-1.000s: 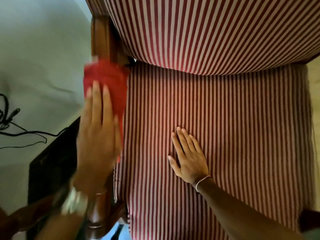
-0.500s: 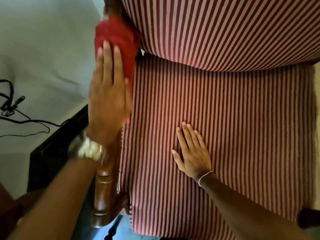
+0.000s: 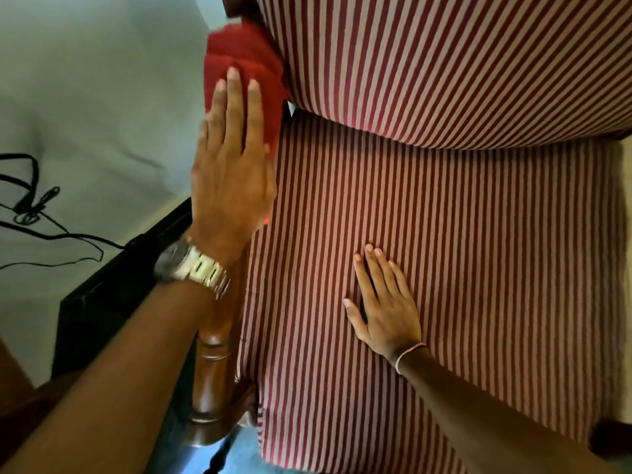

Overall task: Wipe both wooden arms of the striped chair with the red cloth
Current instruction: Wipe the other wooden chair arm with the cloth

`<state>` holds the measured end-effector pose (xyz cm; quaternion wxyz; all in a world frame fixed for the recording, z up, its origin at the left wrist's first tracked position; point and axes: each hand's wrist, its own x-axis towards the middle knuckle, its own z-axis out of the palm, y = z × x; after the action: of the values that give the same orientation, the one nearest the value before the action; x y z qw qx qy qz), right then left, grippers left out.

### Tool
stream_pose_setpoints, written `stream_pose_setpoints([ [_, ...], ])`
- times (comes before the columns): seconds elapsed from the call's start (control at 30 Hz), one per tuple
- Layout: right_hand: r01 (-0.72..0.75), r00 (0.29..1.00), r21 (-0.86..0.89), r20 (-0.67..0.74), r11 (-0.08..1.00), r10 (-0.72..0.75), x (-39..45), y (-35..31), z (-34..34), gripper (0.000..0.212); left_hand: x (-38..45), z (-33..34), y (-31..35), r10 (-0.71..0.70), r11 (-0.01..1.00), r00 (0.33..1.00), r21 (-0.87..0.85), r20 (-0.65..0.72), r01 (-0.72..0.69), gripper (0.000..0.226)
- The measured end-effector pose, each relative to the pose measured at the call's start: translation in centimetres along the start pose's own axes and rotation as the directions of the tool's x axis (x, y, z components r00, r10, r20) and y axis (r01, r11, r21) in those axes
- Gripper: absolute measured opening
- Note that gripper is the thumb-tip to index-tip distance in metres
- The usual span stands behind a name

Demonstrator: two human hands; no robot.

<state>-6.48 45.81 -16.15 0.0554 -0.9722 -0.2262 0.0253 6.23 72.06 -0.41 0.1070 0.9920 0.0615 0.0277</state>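
The striped chair (image 3: 444, 234) fills the view, red and cream, seen from above. Its left wooden arm (image 3: 212, 378) runs along the seat's left edge; only its near turned end shows. My left hand (image 3: 232, 172), with a metal watch on the wrist, lies flat on the red cloth (image 3: 242, 53) and presses it onto the far part of that arm, next to the backrest. My right hand (image 3: 384, 306) rests flat on the seat cushion, fingers apart, holding nothing. The right arm of the chair is hidden apart from a dark end (image 3: 612, 439) at the lower right.
A pale floor (image 3: 85, 97) lies left of the chair, with black cables (image 3: 30, 206) on it. A dark piece of furniture (image 3: 113, 295) stands close against the chair's left side.
My left hand has slid the red cloth away from me along the left arm, up to the backrest. My right hand has stayed on the seat.
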Motion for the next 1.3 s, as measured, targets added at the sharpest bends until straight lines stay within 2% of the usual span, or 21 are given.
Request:
stream_pose_setpoints([
  [0.13,0.013,1.000,-0.007,-0.007,1.000,-0.013,-0.2,0.2,0.1,0.071,-12.7,-0.4,-0.6,-0.021,0.999,0.994,0.040,0.103,0.017,0.060],
  [0.2,0.010,1.000,-0.006,-0.001,1.000,-0.010,-0.2,0.2,0.2,0.071,-15.7,-0.4,-0.8,-0.026,0.999,0.990,0.043,0.135,0.020,0.061],
  [0.3,0.013,1.000,-0.002,-0.005,1.000,-0.013,-0.3,0.1,0.2,0.071,-14.4,-0.3,-1.0,-0.031,0.997,0.991,0.072,0.127,0.022,0.062],
  [0.4,0.009,1.000,0.002,-0.011,1.000,-0.009,-0.1,0.2,0.0,0.071,-9.1,0.1,-1.0,0.049,0.997,0.995,0.049,0.081,-0.053,0.063],
  [0.53,0.015,1.000,0.026,0.020,1.000,-0.015,-0.2,-0.2,-1.0,0.071,-2.7,-0.2,-0.3,0.035,0.999,0.998,0.040,0.044,-0.037,0.066],
  [0.63,-0.046,0.998,0.149,0.059,0.988,0.037,0.3,-1.3,-2.5,0.072,-5.9,0.1,-0.8,0.041,0.999,0.999,0.033,0.032,-0.042,0.064],
  [0.7,-0.109,0.994,0.317,0.061,0.942,0.095,1.1,-2.7,-3.9,0.068,-9.8,0.0,-0.9,0.029,0.999,0.998,0.045,0.058,-0.031,0.063],
  [0.77,-0.178,0.984,0.530,0.116,0.829,0.137,2.8,-4.5,-5.7,0.059,-12.2,-0.1,-0.8,0.009,0.999,0.995,0.050,0.099,-0.014,0.061],
  [0.8,-0.221,0.975,0.646,0.162,0.730,0.152,3.9,-5.6,-6.8,0.057,-12.7,-0.3,-0.7,0.006,0.999,0.995,0.049,0.103,-0.011,0.062],
  [0.83,-0.276,0.961,0.761,0.223,0.587,0.163,5.3,-6.8,-8.1,0.057,-12.9,-0.5,-0.6,0.010,1.000,0.995,0.024,0.104,-0.013,0.063],
  [0.9,-0.378,0.923,0.908,0.357,0.180,0.141,8.5,-9.2,-10.7,0.059,-12.9,-1.3,-0.6,0.002,0.992,0.995,-0.130,0.098,0.011,0.066],
  [0.93,-0.410,0.906,0.911,0.411,-0.027,0.103,10.1,-10.1,-11.8,0.057,-12.9,-1.9,-0.7,-0.039,0.970,0.994,-0.234,0.099,0.062,0.067],
  [0.97,-0.427,0.893,0.886,0.444,-0.179,0.067,11.5,-10.8,-12.7,0.052,-13.1,-2.4,-1.0,-0.110,0.933,0.987,-0.332,0.114,0.142,0.067],
  [1.0,-0.441,0.882,0.860,0.469,-0.256,0.054,12.8,-11.1,-13.4,0.046,-13.4,-2.8,-1.5,-0.193,0.880,0.970,-0.411,0.145,0.236,0.068],
  [1.1,-0.498,0.832,0.791,0.552,-0.355,0.064,14.3,-11.6,-13.8,0.044,-14.6,-4.0,-3.5,-0.388,0.737,0.889,-0.497,0.244,0.458,0.070],
  [1.2,-0.494,0.806,0.724,0.589,-0.482,0.059,13.9,-11.1,-13.3,0.041,-14.8,-4.9,-4.6,-0.405,0.705,0.869,-0.509,0.283,0.494,0.066],
  [1.3,-0.471,0.823,0.680,0.568,-0.562,-0.003,13.1,-9.8,-13.2,0.028,-14.5,-5.6,-3.8,-0.387,0.656,0.877,-0.584,0.284,0.478,0.059],
])
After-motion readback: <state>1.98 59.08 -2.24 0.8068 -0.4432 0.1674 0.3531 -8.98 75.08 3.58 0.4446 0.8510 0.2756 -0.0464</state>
